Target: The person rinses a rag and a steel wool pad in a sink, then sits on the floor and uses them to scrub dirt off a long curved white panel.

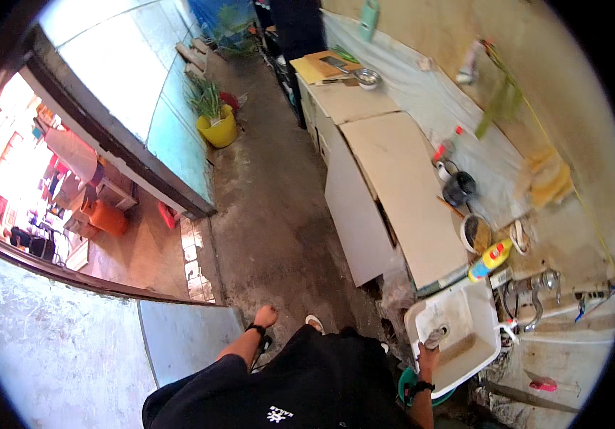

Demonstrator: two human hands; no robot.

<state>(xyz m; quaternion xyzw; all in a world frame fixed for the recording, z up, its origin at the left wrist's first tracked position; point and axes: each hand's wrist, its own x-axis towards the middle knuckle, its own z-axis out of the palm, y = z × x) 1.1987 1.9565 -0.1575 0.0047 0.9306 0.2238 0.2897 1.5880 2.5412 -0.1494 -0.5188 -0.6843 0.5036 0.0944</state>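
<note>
Right hand [429, 352] sits at the near rim of the sink [489, 336], at about 5 o'clock in my view. Fingers appear closed around a small round grey item [436, 334], maybe a lid or cup; too small to name. I judge it a loose hold, not a firm clamp.

Left hand [265, 316] hangs free at 6 o'clock beside the body, fingers curled, nothing in it that I can see. Dark band on each wrist.

Progress, my read: the rinse at the sink is barely under way. I see no water running from the tap [536, 286] and the basin looks mostly bare. Bowl [476, 233], dark pot [459, 188] and bottle [490, 259] wait on the counter [407, 193] at 3 o'clock, untouched.

Materials:
- Sink: white, glossy, rectangular, stained at the bottom.
- Counter: flat pale board, matte, on white cabinet fronts.
- Tap: bare metal, curved pipework.
- Bottle: yellow and blue plastic, red cap, lying tilted.
- Floor [271, 200]: rough grey concrete, damp patches.
- Yellow planter [219, 130] at 11 o'clock, smooth plastic, green leaves.
</note>
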